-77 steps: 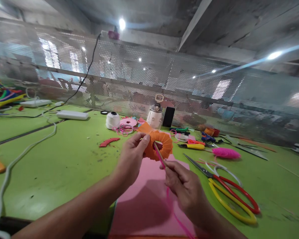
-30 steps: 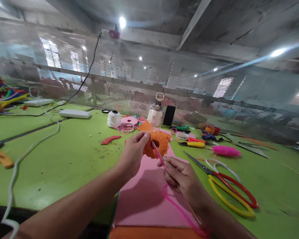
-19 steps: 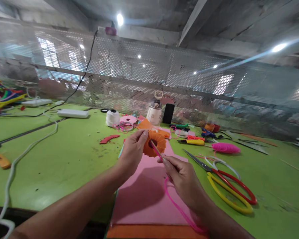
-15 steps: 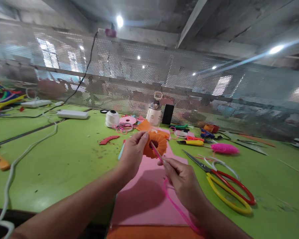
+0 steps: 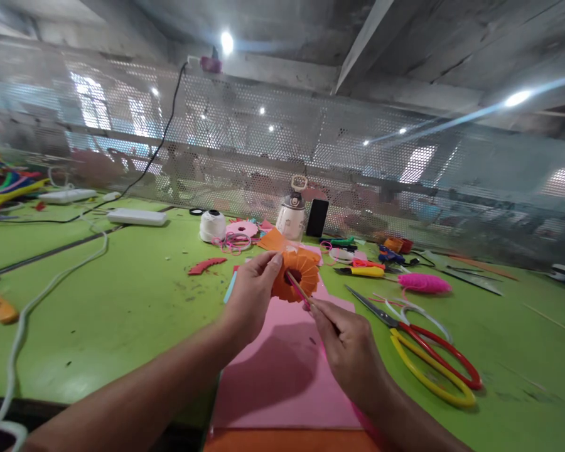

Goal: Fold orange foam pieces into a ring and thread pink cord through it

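Observation:
My left hand pinches the left edge of an orange pleated ring that has a round hole in its middle. My right hand is closed on a thin stick with pink along it, and its far tip reaches into the hole of the ring. Both hands are over a pink sheet on the green table. A pink strand runs down behind my right wrist, partly hidden. Scissors with red and yellow handles lie to the right of my right hand.
Behind the ring stand a white bottle and a black phone. A white thread spool is to the left. Pink yarn and a yellow-handled cutter lie at right. A white cable crosses the left side of the table.
The ring and both hands have shifted very slightly to the right. The pink strand below my right hand is now mostly hidden behind the hand and wrist.

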Tool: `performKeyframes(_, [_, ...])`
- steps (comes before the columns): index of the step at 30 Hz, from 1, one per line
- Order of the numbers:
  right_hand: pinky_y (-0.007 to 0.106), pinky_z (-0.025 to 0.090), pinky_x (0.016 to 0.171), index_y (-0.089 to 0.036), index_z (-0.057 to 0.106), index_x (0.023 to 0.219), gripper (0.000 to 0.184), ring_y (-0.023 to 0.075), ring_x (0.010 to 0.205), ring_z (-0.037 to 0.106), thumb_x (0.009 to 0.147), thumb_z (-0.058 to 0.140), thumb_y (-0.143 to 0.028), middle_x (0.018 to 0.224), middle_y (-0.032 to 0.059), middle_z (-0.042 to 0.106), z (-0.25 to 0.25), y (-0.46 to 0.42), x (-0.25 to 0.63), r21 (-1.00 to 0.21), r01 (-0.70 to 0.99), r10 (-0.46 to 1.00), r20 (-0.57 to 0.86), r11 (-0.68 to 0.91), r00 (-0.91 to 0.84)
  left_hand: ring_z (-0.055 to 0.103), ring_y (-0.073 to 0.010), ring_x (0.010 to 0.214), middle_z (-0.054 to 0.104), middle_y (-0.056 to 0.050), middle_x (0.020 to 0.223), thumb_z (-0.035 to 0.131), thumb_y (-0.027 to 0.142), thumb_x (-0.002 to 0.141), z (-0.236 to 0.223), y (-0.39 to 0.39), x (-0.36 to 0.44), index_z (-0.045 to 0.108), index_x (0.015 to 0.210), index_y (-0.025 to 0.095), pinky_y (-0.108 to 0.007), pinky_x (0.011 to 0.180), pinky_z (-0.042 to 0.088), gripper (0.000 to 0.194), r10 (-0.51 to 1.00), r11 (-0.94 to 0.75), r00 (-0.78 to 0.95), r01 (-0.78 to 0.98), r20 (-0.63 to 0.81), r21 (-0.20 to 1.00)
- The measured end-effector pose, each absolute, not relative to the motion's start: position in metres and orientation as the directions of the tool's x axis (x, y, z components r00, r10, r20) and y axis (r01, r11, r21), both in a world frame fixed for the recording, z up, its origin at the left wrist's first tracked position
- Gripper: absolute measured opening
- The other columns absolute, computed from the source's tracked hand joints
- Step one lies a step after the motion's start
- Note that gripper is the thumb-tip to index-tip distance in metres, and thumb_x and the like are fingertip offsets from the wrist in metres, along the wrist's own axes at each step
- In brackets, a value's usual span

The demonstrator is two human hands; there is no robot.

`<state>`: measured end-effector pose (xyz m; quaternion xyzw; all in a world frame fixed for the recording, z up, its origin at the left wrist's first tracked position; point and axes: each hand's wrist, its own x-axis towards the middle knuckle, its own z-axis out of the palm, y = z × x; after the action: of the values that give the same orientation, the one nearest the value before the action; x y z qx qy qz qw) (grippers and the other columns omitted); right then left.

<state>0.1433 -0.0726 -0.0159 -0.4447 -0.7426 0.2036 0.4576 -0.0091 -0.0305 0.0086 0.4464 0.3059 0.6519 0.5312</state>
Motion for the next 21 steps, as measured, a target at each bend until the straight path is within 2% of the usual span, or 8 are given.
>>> performKeyframes(3, [0.025, 0.027, 0.048, -0.014, 0.064, 0.089, 0.03, 0.0102, 0.048, 0.033, 0.092, 0.049, -0.04, 0.055, -0.0051, 0.039, -0.015, -0.07, 0.143, -0.911, 0.273, 0.943, 0.259, 0.311, -0.209, 0.057, -0.0131, 0.062, 0.066, -0.004, 0.07, 0.062, 0.033, 0.079, 0.009, -0.031, -0.008, 0.065, 0.077, 0.013, -0.024, 0.058, 0.043, 0.021, 0.971, -0.228, -0.03, -0.428, 0.238, 0.875])
performKeyframes(5, [0.024, 0.021, 0.044, -0.013, 0.064, 0.092, 0.034, 0.0087, 0.044, 0.023, 0.091, 0.049, -0.044, 0.051, -0.0083, 0.029, -0.011, -0.067, 0.143, -0.949, 0.213, 0.954, 0.178, 0.231, -0.24, 0.057, -0.0127, 0.062, 0.066, -0.004, 0.069, 0.062, 0.033, 0.078, 0.008, -0.029, -0.008, 0.064, 0.076, 0.013, -0.023, 0.058, 0.043, 0.02, 0.973, -0.219, -0.032, -0.437, 0.228, 0.873])
performKeyframes(6, [0.024, 0.022, 0.045, -0.013, 0.064, 0.091, 0.035, 0.0087, 0.045, 0.025, 0.091, 0.049, -0.044, 0.051, -0.0079, 0.03, -0.009, -0.066, 0.142, -0.942, 0.235, 0.953, 0.183, 0.241, -0.243, 0.057, -0.0127, 0.063, 0.066, -0.004, 0.07, 0.063, 0.033, 0.077, 0.007, -0.026, -0.009, 0.063, 0.075, 0.014, -0.023, 0.06, 0.044, 0.019, 0.972, -0.224, -0.042, -0.437, 0.229, 0.871])
performKeyframes(8, [0.025, 0.03, 0.05, -0.013, 0.065, 0.085, 0.034, 0.0104, 0.052, 0.036, 0.091, 0.05, -0.042, 0.057, -0.0037, 0.042, -0.003, -0.064, 0.142, -0.882, 0.345, 0.939, 0.246, 0.32, -0.24, 0.057, -0.013, 0.064, 0.064, -0.003, 0.069, 0.063, 0.032, 0.076, 0.006, -0.02, -0.01, 0.061, 0.074, 0.014, -0.024, 0.062, 0.045, 0.018, 0.968, -0.25, -0.084, -0.423, 0.237, 0.871])
performKeyframes(11, [0.027, 0.037, 0.06, -0.014, 0.066, 0.079, 0.033, 0.0136, 0.063, 0.046, 0.092, 0.047, -0.039, 0.067, 0.0016, 0.055, 0.002, -0.062, 0.144, -0.788, 0.483, 0.922, 0.289, 0.381, -0.257, 0.056, -0.0126, 0.06, 0.063, -0.002, 0.066, 0.059, 0.029, 0.078, 0.007, -0.011, -0.014, 0.06, 0.072, 0.014, -0.024, 0.058, 0.045, 0.016, 0.969, -0.245, -0.142, -0.392, 0.204, 0.887])
performKeyframes(16, [0.026, 0.034, 0.052, -0.014, 0.067, 0.085, 0.036, 0.0128, 0.055, 0.04, 0.091, 0.045, -0.042, 0.058, -0.002, 0.045, -0.001, -0.058, 0.15, -0.804, 0.517, 0.954, 0.212, 0.294, -0.212, 0.053, -0.0083, 0.053, 0.062, 0.0, 0.065, 0.054, 0.018, 0.077, 0.011, -0.009, -0.016, 0.059, 0.071, 0.014, -0.018, 0.049, 0.04, 0.009, 0.99, -0.123, -0.125, -0.471, 0.073, 0.873])
performKeyframes(21, [0.024, 0.035, 0.049, -0.015, 0.065, 0.084, 0.035, 0.0122, 0.054, 0.038, 0.09, 0.045, -0.042, 0.059, -0.0026, 0.041, 0.0, -0.06, 0.15, -0.84, 0.479, 0.961, 0.163, 0.255, -0.225, 0.058, -0.0109, 0.059, 0.062, -0.001, 0.068, 0.056, 0.019, 0.075, 0.004, -0.007, -0.016, 0.058, 0.07, 0.014, -0.02, 0.053, 0.045, 0.007, 0.996, -0.07, -0.083, -0.472, 0.035, 0.879])
